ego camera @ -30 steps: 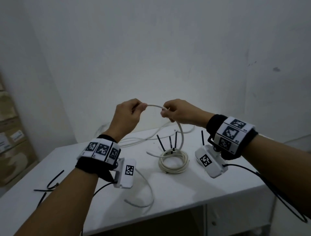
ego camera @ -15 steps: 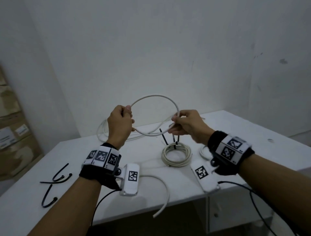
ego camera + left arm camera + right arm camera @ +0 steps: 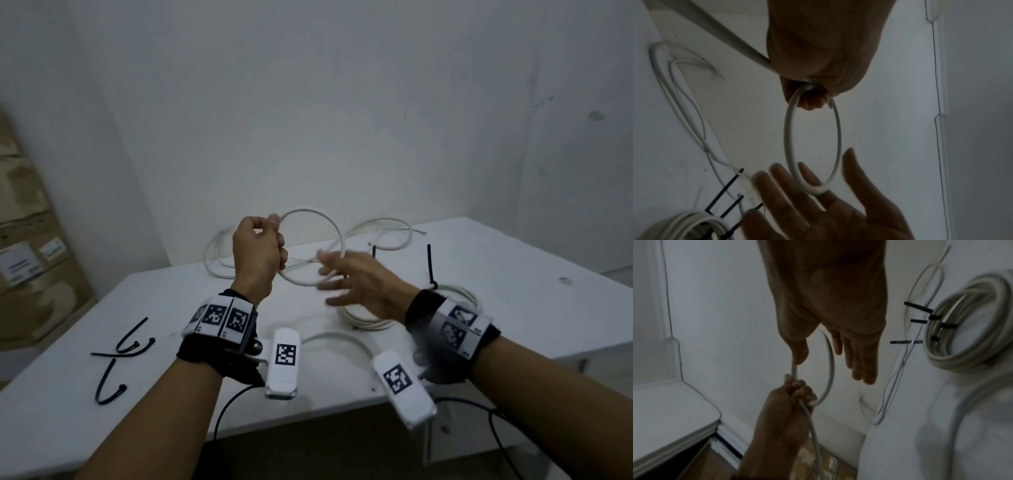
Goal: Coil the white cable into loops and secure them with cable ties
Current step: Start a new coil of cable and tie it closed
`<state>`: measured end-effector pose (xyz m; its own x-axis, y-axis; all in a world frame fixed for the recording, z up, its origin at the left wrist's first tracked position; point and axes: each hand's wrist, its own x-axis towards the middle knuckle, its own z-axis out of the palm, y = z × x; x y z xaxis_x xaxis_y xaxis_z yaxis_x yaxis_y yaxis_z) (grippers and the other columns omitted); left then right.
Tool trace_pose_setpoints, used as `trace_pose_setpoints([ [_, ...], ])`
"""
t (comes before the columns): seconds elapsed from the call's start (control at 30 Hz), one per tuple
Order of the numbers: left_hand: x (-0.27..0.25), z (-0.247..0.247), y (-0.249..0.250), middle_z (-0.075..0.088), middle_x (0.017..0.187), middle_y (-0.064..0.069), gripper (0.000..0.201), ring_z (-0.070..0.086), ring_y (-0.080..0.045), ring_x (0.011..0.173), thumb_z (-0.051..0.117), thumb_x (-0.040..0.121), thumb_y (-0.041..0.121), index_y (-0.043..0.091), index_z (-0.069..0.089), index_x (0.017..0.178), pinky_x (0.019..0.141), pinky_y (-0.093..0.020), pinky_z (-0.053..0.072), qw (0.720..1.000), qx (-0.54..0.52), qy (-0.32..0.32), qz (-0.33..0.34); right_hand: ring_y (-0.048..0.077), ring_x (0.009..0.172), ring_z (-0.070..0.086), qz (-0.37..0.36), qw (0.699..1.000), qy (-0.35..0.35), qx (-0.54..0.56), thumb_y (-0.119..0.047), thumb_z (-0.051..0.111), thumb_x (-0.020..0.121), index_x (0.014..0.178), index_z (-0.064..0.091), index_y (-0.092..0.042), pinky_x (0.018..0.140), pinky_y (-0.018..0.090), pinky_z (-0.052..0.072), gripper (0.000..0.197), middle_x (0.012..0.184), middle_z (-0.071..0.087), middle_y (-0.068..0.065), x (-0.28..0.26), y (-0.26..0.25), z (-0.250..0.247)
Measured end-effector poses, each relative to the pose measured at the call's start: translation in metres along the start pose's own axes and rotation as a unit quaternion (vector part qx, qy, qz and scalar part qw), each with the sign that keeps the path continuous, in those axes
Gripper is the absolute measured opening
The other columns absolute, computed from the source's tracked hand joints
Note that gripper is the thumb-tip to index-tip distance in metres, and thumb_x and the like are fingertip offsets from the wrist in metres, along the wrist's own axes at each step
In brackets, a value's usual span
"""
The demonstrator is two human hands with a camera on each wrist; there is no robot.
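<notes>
Above the white table [image 3: 513, 291] against a bare wall, my left hand [image 3: 257, 253] pinches the crossing of one springy loop of white cable [image 3: 310, 214], light but stiff, while my right hand [image 3: 359, 284] hangs open beside its far arc.

box labels [image 3: 20, 262] blurred, no readable text

The head view is dim and evenly lit, greyish, with soft shadows under the wristbands on the tabletop [image 3: 513, 274]. The right hand [image 3: 359, 284] is smeared by motion blur, its fingers ghosted; the left hand [image 3: 257, 253] is sharper. Straight edges bow toward the frame borders. Both wrist views are darker and grainy, the hands near silhouettes against the pale wall, with the coiled bundle [image 3: 966, 324] blurred.
</notes>
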<state>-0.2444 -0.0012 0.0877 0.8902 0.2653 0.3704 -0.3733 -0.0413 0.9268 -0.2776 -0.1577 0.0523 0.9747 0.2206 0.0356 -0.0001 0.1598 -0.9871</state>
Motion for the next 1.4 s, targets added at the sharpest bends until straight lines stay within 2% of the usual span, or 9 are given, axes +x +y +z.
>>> trace_pose_setpoints([
  [0.1, -0.003, -0.005, -0.002, 0.052, 0.058, -0.002, 0.021, 0.04, -0.012, 0.038, 0.056, 0.095, 0.025, 0.013, 0.047, 0.082, 0.038, -0.022, 0.032, 0.998, 0.025, -0.06, 0.011, 0.019, 0.1, 0.06, -0.128, 0.976, 0.096, -0.147, -0.04, 0.062, 0.087, 0.125, 0.051, -0.02, 0.079, 0.029, 0.048, 0.044, 0.117, 0.058, 0.005, 0.008, -0.023, -0.014],
  [0.17, -0.007, -0.006, -0.003, 0.055, 0.055, -0.002, 0.021, 0.042, -0.013, 0.037, 0.058, 0.094, 0.024, 0.011, 0.049, 0.08, 0.039, -0.023, 0.033, 0.992, 0.049, -0.116, 0.024, 0.014, 0.104, 0.06, -0.239, 0.91, 0.1, -0.324, -0.036, 0.059, 0.09, 0.128, 0.053, -0.02, 0.085, 0.025, 0.046, 0.042, 0.119, 0.06, 0.002, 0.013, -0.041, -0.016],
  [0.27, -0.012, -0.005, -0.001, 0.061, 0.056, -0.003, 0.023, 0.046, -0.014, 0.04, 0.058, 0.094, 0.023, 0.009, 0.049, 0.079, 0.039, -0.024, 0.037, 0.981, 0.073, -0.175, 0.043, 0.016, 0.094, 0.065, -0.212, 0.849, 0.029, -0.484, -0.027, 0.052, 0.095, 0.115, 0.065, -0.012, 0.082, 0.026, 0.048, 0.027, 0.104, 0.07, 0.002, 0.017, -0.06, -0.006],
  [0.4, -0.015, -0.005, 0.003, 0.066, 0.059, -0.003, 0.021, 0.054, -0.015, 0.043, 0.058, 0.094, 0.021, 0.008, 0.048, 0.081, 0.04, -0.025, 0.043, 0.979, 0.076, -0.181, 0.05, 0.025, 0.066, 0.068, -0.094, 0.949, -0.062, -0.295, -0.016, 0.048, 0.097, 0.096, 0.064, 0.001, 0.062, 0.028, 0.053, 0.023, 0.075, 0.068, 0.011, 0.019, -0.066, -0.001],
  [0.5, -0.015, -0.006, 0.003, 0.065, 0.058, -0.004, 0.021, 0.06, -0.019, 0.047, 0.058, 0.095, 0.019, 0.008, 0.047, 0.081, 0.044, -0.03, 0.05, 0.982, 0.066, -0.173, 0.038, 0.019, 0.067, 0.069, -0.06, 0.982, -0.072, -0.162, -0.013, 0.049, 0.095, 0.092, 0.065, -0.001, 0.065, 0.026, 0.054, 0.019, 0.075, 0.07, 0.008, 0.02, -0.061, -0.002],
  [0.7, -0.018, -0.016, -0.001, 0.07, 0.076, -0.014, 0.02, 0.066, -0.025, 0.055, 0.056, 0.096, 0.02, 0.006, 0.047, 0.084, 0.057, -0.039, 0.058, 0.986, 0.06, -0.152, 0.037, 0.014, 0.07, 0.07, 0.079, 0.995, -0.014, 0.061, -0.013, 0.055, 0.086, 0.08, 0.065, -0.01, 0.073, 0.027, 0.049, 0.012, 0.074, 0.073, 0.001, 0.023, -0.048, -0.008],
  [0.93, -0.024, -0.021, -0.007, 0.071, 0.081, -0.014, 0.021, 0.067, -0.024, 0.058, 0.056, 0.095, 0.022, 0.006, 0.048, 0.084, 0.063, -0.039, 0.058, 0.99, 0.02, -0.14, 0.005, 0.013, 0.069, 0.069, 0.059, 0.984, 0.016, 0.168, -0.01, 0.057, 0.086, 0.083, 0.064, -0.011, 0.079, 0.027, 0.046, 0.008, 0.071, 0.072, 0.004, 0.022, -0.029, -0.005],
  [1.27, -0.026, -0.016, -0.018, 0.057, 0.061, -0.003, 0.02, 0.041, -0.007, 0.044, 0.065, 0.09, 0.02, 0.009, 0.051, 0.08, 0.04, -0.019, 0.03, 0.999, -0.025, -0.042, -0.024, 0.012, 0.068, 0.061, 0.011, 0.998, 0.029, 0.056, -0.024, 0.06, 0.087, 0.084, 0.068, -0.013, 0.067, 0.027, 0.047, 0.014, 0.08, 0.068, 0.001, 0.019, 0.002, 0.001],
  [1.4, -0.023, -0.018, -0.02, 0.056, 0.062, -0.004, 0.02, 0.04, -0.011, 0.05, 0.066, 0.09, 0.023, 0.011, 0.052, 0.079, 0.042, -0.021, 0.03, 1.0, -0.019, -0.005, -0.007, 0.012, 0.068, 0.058, -0.127, 0.985, 0.084, -0.08, -0.036, 0.058, 0.091, 0.087, 0.071, -0.005, 0.061, 0.02, 0.045, 0.033, 0.077, 0.066, 0.002, 0.011, -0.002, 0.009],
])
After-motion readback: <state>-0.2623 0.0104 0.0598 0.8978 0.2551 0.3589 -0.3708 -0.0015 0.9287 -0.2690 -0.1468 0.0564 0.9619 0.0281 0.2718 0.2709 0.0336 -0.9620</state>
